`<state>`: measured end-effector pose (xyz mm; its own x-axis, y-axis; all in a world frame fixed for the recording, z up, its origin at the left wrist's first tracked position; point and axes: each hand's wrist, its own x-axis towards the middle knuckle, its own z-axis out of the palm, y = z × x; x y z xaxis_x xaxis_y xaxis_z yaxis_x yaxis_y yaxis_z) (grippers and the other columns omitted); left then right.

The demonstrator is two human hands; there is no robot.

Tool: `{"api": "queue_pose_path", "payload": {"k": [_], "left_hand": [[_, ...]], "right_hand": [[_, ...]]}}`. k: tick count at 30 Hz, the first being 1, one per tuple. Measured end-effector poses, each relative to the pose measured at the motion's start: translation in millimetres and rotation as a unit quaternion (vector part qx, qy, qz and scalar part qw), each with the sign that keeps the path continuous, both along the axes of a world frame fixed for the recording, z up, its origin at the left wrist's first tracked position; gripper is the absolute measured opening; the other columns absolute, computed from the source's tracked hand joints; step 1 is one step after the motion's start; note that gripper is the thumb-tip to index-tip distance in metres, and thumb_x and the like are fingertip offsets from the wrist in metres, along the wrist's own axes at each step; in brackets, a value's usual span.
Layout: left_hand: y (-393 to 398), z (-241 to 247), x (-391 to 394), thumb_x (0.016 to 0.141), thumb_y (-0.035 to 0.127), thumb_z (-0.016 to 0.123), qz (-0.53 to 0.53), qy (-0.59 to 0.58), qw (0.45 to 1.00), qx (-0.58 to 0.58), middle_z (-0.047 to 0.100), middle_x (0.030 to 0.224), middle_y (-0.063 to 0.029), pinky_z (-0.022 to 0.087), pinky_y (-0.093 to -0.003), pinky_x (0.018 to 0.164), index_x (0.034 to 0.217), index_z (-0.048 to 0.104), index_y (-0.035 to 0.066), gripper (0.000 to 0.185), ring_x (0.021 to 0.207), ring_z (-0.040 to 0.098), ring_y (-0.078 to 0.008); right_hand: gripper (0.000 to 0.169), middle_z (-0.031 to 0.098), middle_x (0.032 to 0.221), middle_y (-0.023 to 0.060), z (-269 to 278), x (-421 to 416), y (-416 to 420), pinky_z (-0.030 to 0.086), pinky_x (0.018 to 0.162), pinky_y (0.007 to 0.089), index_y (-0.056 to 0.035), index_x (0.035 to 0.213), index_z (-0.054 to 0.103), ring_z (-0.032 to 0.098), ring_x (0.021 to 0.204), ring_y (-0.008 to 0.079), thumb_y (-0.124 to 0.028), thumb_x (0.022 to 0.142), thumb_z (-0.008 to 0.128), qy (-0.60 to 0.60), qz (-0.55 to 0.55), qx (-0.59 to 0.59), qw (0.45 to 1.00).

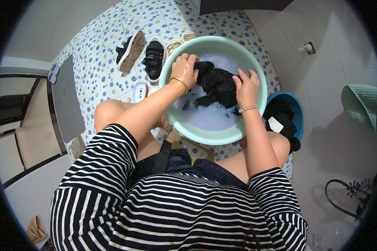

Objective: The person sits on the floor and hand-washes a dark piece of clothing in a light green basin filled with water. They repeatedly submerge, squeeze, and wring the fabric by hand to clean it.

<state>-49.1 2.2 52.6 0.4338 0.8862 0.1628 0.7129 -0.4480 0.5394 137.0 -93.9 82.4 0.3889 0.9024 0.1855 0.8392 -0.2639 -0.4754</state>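
Wet black cloth (220,83) lies bunched in cloudy, bluish soapy water inside a pale green plastic basin (209,138). At its upper left end, my left hand (184,70) has thumb and fingers closed around a fold; a gold bangle circles that wrist. My right hand (248,88), with a beaded bracelet, is at the cloth's right edge. Its fingers are spread, and the thumb is against or just beside the fabric. Part of the cloth is below the water surface and hidden.
Right of the basin, a blue tub (298,109) holds dark clothes with a white block (275,125) on top. Black shoes (154,59) and a soap dish (140,91) are on the spotted tile floor (110,56). A grey mat (67,103) lies farther left.
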Motion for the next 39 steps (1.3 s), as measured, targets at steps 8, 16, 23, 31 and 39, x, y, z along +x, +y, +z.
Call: {"api": "queue_pose_path", "payload": {"k": [8,16,23,31,39], "left_hand": [[-28,-39,-7,0.073,0.037,0.058,-0.057,0.145,0.949,-0.273,0.059,0.075,-0.0202,0.045,-0.0357,0.07,0.087,0.061,0.001,0.038,0.073,0.058,-0.0321],[-20,-44,20,0.062,0.038,0.071,-0.064,-0.291,0.833,-0.466,0.058,0.095,-0.0124,0.042,-0.0303,0.079,0.099,0.054,-0.002,0.057,0.086,0.055,-0.0189],[6,22,27,0.071,0.024,0.065,0.05,-0.411,0.765,-0.493,0.057,0.091,-0.0071,0.042,-0.0277,0.073,0.097,0.052,-0.001,0.039,0.082,0.054,-0.0154],[13,61,2,0.076,0.021,0.059,0.044,-0.429,0.723,-0.539,0.055,0.096,-0.0118,0.044,-0.0309,0.076,0.105,0.045,-0.003,0.04,0.087,0.055,-0.0201],[11,48,-23,0.055,0.018,0.075,0.083,-0.245,0.91,-0.324,0.056,0.09,-0.012,0.043,-0.0271,0.071,0.098,0.048,-0.007,0.057,0.078,0.055,-0.018]], "right_hand": [[0.055,0.058,0.072,0.0239,-4,-13,-11,0.046,0.063,0.04,0.0063,0.072,0.058,0.057,0.068,0.0361,-0.049,0.071,0.056,0.006,0.028,-0.295,0.955],[0.02,0.056,0.076,0.0093,-41,-18,-12,0.041,0.066,0.0267,0.0022,0.083,0.051,0.052,0.071,0.0173,-0.013,0.071,0.053,0.53,-0.053,-0.051,0.845],[0.01,0.052,0.08,0.0054,-30,31,-18,0.041,0.071,0.0279,-0.0045,0.083,0.05,0.05,0.077,0.0164,-0.009,0.074,0.05,0.779,-0.056,-0.002,0.624],[0.023,0.05,0.07,0.0024,16,46,-32,0.04,0.067,0.0238,-0.0048,0.081,0.043,0.049,0.071,0.0133,0.002,0.068,0.061,0.673,-0.079,0.091,0.73],[0.032,0.05,0.079,0.0037,-3,60,-31,0.041,0.065,0.0235,-0.0046,0.085,0.047,0.049,0.073,0.0126,0.003,0.061,0.066,0.457,-0.073,0.158,0.872]]}}
